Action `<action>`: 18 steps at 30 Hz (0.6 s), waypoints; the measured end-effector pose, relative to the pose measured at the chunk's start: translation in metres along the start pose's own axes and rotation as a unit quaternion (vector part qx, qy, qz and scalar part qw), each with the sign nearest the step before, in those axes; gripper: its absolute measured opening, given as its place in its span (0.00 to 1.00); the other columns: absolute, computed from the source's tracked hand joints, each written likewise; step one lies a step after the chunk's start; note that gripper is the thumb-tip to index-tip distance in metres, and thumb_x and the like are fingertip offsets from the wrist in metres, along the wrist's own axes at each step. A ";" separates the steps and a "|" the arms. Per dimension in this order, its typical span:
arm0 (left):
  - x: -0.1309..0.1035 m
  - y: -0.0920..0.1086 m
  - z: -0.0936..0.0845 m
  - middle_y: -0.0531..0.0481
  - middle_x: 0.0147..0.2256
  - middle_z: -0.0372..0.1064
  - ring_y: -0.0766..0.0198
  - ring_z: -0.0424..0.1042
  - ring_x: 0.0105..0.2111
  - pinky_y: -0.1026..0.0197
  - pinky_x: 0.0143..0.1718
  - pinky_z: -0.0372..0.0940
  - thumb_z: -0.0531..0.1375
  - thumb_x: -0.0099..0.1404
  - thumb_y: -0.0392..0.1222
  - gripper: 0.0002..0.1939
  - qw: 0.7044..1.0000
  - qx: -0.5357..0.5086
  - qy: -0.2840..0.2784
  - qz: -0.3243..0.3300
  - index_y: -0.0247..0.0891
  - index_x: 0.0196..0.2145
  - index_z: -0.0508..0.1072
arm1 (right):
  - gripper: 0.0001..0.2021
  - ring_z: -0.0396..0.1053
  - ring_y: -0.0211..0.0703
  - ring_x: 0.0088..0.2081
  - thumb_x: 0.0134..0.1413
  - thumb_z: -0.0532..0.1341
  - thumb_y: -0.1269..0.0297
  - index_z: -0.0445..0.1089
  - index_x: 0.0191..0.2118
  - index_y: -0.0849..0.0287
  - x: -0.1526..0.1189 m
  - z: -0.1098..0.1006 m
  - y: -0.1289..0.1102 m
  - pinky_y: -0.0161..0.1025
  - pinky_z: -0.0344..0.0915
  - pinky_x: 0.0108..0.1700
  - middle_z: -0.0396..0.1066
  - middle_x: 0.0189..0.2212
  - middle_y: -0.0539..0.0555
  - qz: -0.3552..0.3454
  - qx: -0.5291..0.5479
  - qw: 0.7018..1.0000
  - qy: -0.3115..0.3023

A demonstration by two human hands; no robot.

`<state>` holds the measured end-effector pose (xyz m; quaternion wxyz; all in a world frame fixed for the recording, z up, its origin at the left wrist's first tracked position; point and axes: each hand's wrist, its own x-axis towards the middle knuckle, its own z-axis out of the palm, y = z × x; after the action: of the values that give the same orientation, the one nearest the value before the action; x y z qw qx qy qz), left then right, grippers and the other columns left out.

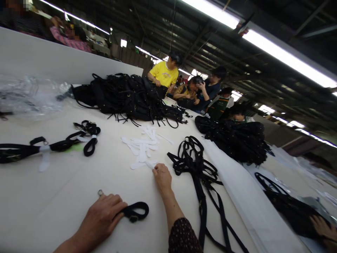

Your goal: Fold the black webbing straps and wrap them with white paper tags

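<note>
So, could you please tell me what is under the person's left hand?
The left hand rests on a black strap; its loop and a metal ring show, the rest is covered.

A heap of black bags (129,96) lies at the far side of the tabletop (52,196), with a second heap (237,138) to its right. Clear plastic wrap (28,95) sits at the far left. Loose black straps (200,172) sprawl near the middle, and wrapped straps (52,146) lie at the left. Several people (164,75) sit beyond the heaps.
</note>
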<state>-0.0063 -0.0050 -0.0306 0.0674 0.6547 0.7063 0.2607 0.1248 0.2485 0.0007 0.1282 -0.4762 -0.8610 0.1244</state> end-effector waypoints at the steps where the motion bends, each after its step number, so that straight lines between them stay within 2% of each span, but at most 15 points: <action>1: 0.001 0.002 -0.003 0.50 0.38 0.72 0.57 0.70 0.38 0.52 0.39 0.61 0.54 0.71 0.45 0.10 1.000 -0.002 -0.001 0.000 0.50 0.46 0.72 | 0.06 0.70 0.43 0.42 0.59 0.57 0.63 0.71 0.36 0.53 -0.003 -0.003 -0.001 0.38 0.62 0.41 0.75 0.40 0.51 0.000 0.013 1.000 0.000; 4: 0.005 0.008 -0.011 0.49 0.38 0.72 0.56 0.69 0.39 0.50 0.40 0.61 0.55 0.70 0.42 0.08 1.000 -0.016 0.000 -0.009 0.48 0.44 0.73 | 0.10 0.72 0.42 0.37 0.61 0.55 0.58 0.73 0.39 0.51 -0.011 -0.022 0.004 0.38 0.63 0.41 0.76 0.35 0.49 0.002 0.111 0.993 0.025; 8: 0.005 0.011 -0.016 0.50 0.38 0.72 0.56 0.69 0.39 0.49 0.41 0.60 0.55 0.70 0.42 0.08 0.999 -0.030 -0.003 -0.017 0.48 0.43 0.73 | 0.15 0.73 0.46 0.39 0.55 0.60 0.51 0.75 0.42 0.53 -0.027 -0.056 0.020 0.39 0.65 0.45 0.77 0.37 0.52 0.003 0.269 0.958 0.102; 10: 0.001 0.010 -0.014 0.50 0.38 0.72 0.56 0.69 0.40 0.49 0.42 0.60 0.54 0.71 0.43 0.08 1.000 -0.024 -0.009 -0.014 0.48 0.43 0.73 | 0.16 0.73 0.46 0.37 0.53 0.61 0.52 0.75 0.42 0.56 -0.044 -0.066 0.032 0.39 0.67 0.43 0.77 0.35 0.53 0.015 0.303 0.949 0.084; 12: -0.003 0.006 -0.009 0.50 0.39 0.72 0.56 0.70 0.40 0.50 0.42 0.60 0.54 0.71 0.44 0.09 1.000 -0.016 -0.010 -0.011 0.50 0.44 0.73 | 0.14 0.73 0.44 0.33 0.53 0.60 0.57 0.75 0.40 0.58 -0.065 -0.069 0.047 0.38 0.67 0.38 0.77 0.31 0.53 0.032 0.285 0.958 0.016; 15: -0.006 -0.001 0.000 0.52 0.39 0.73 0.57 0.71 0.40 0.51 0.43 0.59 0.54 0.71 0.47 0.10 1.000 -0.006 -0.004 -0.004 0.52 0.46 0.73 | 0.13 0.72 0.40 0.28 0.55 0.56 0.64 0.76 0.41 0.58 -0.095 -0.070 0.070 0.35 0.65 0.34 0.76 0.26 0.49 0.044 0.136 0.986 -0.085; 18: -0.007 -0.005 0.003 0.53 0.39 0.73 0.59 0.71 0.40 0.53 0.43 0.59 0.54 0.71 0.50 0.11 1.000 -0.001 0.001 0.003 0.53 0.46 0.74 | 0.11 0.73 0.41 0.33 0.57 0.57 0.65 0.76 0.40 0.55 -0.116 -0.076 0.080 0.34 0.63 0.36 0.78 0.31 0.50 0.042 0.019 0.995 -0.094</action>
<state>-0.0082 -0.0111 -0.0370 0.0666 0.6569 0.7040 0.2618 0.2736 0.1977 0.0328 0.0504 -0.4960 -0.8458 0.1899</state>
